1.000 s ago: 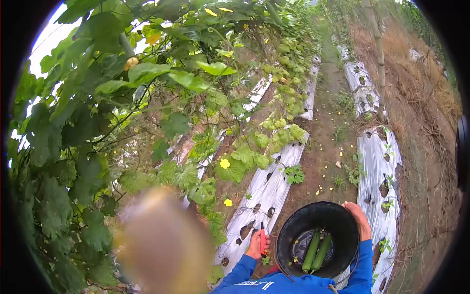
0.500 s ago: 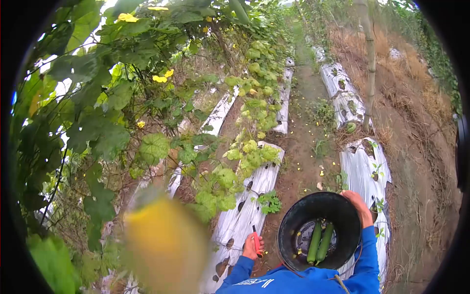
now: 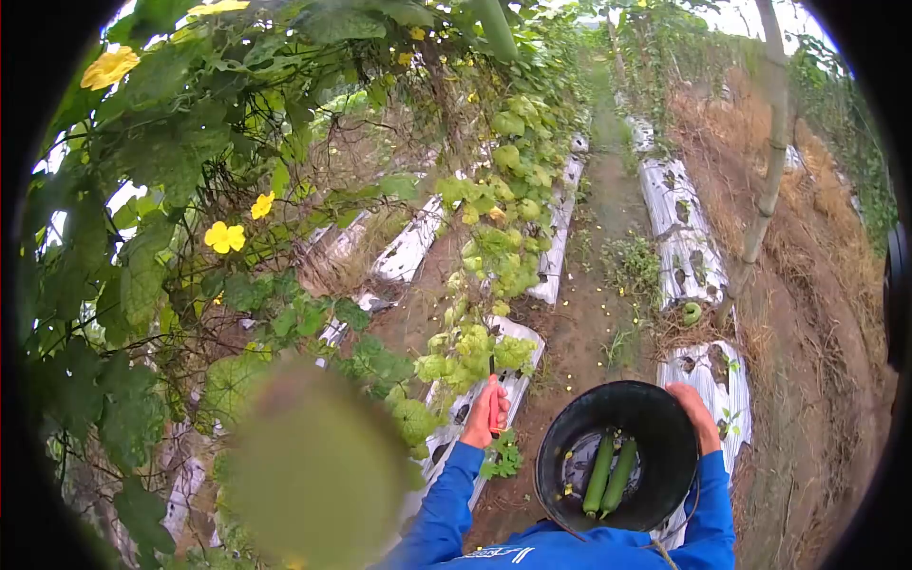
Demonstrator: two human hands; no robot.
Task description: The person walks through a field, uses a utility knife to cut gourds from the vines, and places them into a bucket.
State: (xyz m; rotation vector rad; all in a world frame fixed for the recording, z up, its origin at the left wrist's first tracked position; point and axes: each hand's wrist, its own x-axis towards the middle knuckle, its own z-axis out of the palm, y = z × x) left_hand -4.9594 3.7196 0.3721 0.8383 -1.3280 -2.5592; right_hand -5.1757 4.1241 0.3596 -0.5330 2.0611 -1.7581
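Note:
My left hand [image 3: 483, 418] is raised in front of the leafy vines, its fingers wrapped round a small red-handled tool [image 3: 494, 410] with a thin dark tip pointing up. My right hand [image 3: 695, 416] grips the right rim of a black bucket [image 3: 556, 446], which is held against my front. Two long green luffa gourds [image 3: 598, 475] lie side by side at the bottom of the bucket, with small yellow bits around them. A large, blurred greenish shape [image 3: 318, 465] close to the camera hides part of the lower left.
Climbing vines [image 3: 171, 228] with yellow flowers [image 3: 224, 237] fill the left side. A long green gourd [image 3: 496, 30] hangs overhead. Strips of silvery plastic mulch [image 3: 679, 209] flank a dirt path [image 3: 598, 275]. A wooden pole [image 3: 765, 180] stands leaning at the right.
My left hand has risen away from my body with the red-handled tool, its tip now upright. The view has shifted slightly. The bucket stays in my right hand.

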